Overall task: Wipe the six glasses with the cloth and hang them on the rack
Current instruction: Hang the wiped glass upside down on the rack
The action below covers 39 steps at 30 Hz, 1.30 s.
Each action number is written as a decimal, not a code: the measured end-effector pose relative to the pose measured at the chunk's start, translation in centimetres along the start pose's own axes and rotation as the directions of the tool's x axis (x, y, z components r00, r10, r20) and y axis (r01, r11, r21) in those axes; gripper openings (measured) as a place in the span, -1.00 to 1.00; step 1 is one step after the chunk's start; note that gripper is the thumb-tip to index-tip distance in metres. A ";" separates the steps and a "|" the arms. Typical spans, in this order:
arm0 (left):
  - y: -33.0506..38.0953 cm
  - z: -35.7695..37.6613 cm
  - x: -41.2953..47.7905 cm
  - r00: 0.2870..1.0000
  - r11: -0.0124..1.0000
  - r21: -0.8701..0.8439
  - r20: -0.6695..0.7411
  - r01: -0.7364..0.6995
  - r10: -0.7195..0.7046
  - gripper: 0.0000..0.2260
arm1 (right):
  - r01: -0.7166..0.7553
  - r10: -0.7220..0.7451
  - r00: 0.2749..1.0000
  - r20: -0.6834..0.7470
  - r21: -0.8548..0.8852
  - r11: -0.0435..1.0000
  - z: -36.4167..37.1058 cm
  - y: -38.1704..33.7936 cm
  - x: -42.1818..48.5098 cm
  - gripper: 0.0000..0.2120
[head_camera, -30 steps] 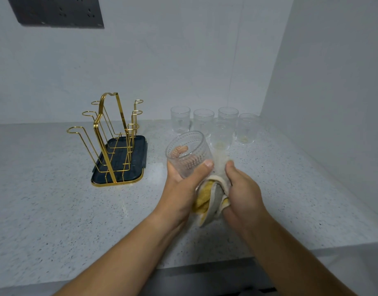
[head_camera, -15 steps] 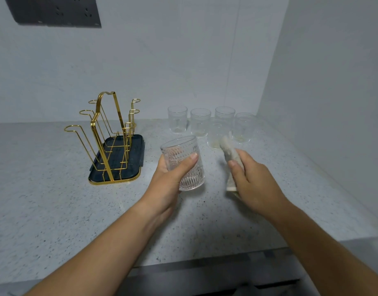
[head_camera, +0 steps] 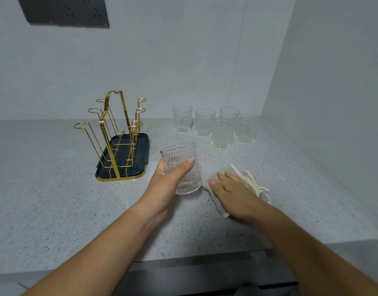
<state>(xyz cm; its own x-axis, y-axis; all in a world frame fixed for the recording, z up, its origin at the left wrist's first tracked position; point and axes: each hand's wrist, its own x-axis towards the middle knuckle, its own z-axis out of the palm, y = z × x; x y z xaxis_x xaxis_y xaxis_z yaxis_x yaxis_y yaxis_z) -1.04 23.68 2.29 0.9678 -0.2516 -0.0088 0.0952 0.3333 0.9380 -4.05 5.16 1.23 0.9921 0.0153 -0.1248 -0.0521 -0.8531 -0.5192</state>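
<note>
My left hand grips a clear ribbed glass, held upright just above the counter at the centre. To its right my right hand lies flat, fingers spread, on the beige cloth, which rests on the counter. A gold wire rack on a dark tray stands to the left with no glass on its hooks. Several more clear glasses stand upright in a group at the back right.
The speckled grey counter ends in a front edge close to me. White walls close the back and the right side. A dark socket panel hangs on the back wall at the upper left.
The glass went from tilted with the cloth against it to upright. My right hand drew the cloth away to the right and laid it flat on the counter.
</note>
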 end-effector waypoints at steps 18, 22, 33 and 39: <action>6.7 -1.8 -2.0 0.979 0.979 0.046 0.072 -0.197 0.193 -0.22 | 0.034 -0.280 0.959 -0.048 0.998 -0.057 1.0 -10.7 -2.1 -0.57; 8.5 -1.7 -2.8 0.965 0.969 0.068 0.125 -0.238 0.229 -0.48 | -0.004 -0.323 0.943 -0.078 0.969 -0.245 0.4 -13.1 -2.4 -0.57; 16.2 -4.3 -1.0 0.953 0.928 0.226 0.008 -0.297 0.303 -0.35 | 0.087 -0.313 0.938 -0.151 0.974 -0.208 -3.9 -18.2 1.8 -0.67; 23.1 -10.0 2.5 0.906 0.819 0.451 -0.049 -0.355 0.419 -0.09 | 0.233 -0.180 0.961 -0.211 0.966 0.113 -8.1 -21.7 8.8 -0.82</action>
<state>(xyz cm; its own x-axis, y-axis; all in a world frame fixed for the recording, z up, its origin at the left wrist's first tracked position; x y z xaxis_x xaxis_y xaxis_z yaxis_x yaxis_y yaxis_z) 5.89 39.83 20.45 0.9285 -0.0442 0.3687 -0.3706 -0.0480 0.9276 6.75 19.57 18.21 0.9867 0.0580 0.1518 0.1150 0.4106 -0.9045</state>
